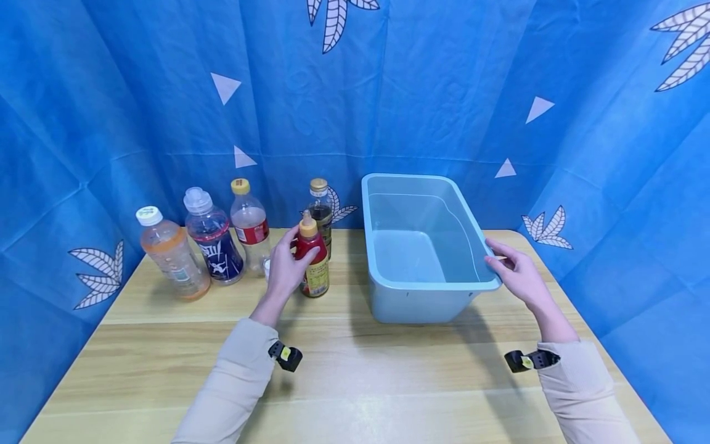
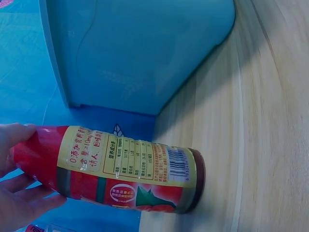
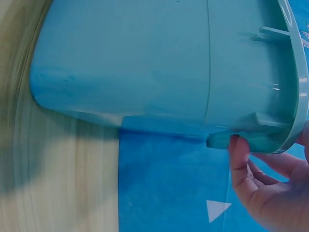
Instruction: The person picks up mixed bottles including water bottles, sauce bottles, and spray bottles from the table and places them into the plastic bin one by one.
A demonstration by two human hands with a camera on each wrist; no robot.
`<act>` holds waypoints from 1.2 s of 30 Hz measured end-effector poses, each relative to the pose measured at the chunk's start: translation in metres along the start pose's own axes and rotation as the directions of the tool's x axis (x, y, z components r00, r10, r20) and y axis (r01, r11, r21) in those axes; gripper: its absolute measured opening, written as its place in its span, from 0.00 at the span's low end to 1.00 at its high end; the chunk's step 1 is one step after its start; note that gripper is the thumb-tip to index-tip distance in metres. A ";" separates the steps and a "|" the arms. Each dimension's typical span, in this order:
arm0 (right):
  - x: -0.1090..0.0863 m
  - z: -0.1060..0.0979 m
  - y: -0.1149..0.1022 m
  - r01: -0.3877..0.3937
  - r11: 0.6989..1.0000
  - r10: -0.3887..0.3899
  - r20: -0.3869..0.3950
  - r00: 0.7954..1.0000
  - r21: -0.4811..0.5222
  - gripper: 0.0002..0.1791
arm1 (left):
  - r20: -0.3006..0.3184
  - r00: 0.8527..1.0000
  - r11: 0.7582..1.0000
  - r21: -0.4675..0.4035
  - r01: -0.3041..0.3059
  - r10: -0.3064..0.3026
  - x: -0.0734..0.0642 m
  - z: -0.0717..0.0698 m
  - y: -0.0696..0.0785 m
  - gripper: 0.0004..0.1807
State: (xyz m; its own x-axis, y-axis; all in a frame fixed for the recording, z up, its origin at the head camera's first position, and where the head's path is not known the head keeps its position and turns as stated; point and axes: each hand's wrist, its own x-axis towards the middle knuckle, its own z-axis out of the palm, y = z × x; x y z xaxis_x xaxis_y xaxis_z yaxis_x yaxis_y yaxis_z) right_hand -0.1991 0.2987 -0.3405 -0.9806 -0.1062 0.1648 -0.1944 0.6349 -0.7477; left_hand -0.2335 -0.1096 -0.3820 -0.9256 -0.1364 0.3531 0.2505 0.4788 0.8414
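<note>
We're gripping a yellow-labelled red squeeze bottle (image 1: 316,271) in our left hand (image 1: 285,266), just left of a pale-blue rectangular plastic bin (image 1: 424,303); our right hand (image 1: 520,271) is pinching its rim. Three clear plastic bottles (image 1: 219,250) are standing further left on the wood-grain table (image 1: 355,370).

Your right hand (image 3: 280,199) grips the light-blue bin (image 3: 130,63) by its rim (image 3: 303,92) at lower right. Bin's outer wall fills most of the upper view; wood tabletop (image 3: 63,169) left, blue curtain (image 3: 164,183) with white triangle (image 3: 217,210) below.
</note>
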 end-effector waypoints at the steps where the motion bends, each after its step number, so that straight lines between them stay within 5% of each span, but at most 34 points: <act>1: 0.000 0.000 0.001 0.003 1.000 -0.002 -0.004 1.000 0.005 0.27 | 0.001 1.000 1.000 0.000 0.001 -0.001 0.000 -0.001 0.000 0.31; 13: 0.001 0.006 0.008 -0.028 0.990 0.033 -0.033 0.999 0.139 0.27 | 0.030 0.999 1.000 0.000 0.027 -0.027 -0.003 -0.007 0.008 0.31; 36: 0.003 0.011 0.011 -0.098 0.963 0.124 -0.086 0.989 0.251 0.26 | 0.039 0.998 0.999 0.007 -0.044 0.044 -0.004 -0.021 0.041 0.30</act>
State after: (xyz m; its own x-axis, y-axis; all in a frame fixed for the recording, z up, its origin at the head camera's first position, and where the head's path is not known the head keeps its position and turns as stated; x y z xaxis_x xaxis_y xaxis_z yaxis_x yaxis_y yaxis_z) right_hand -0.2049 0.2973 -0.3554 -0.9913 0.0394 0.1259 -0.0970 0.4294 -0.8979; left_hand -0.2133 -0.1079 -0.3404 -0.9242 -0.0812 0.3733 0.2890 0.4902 0.8223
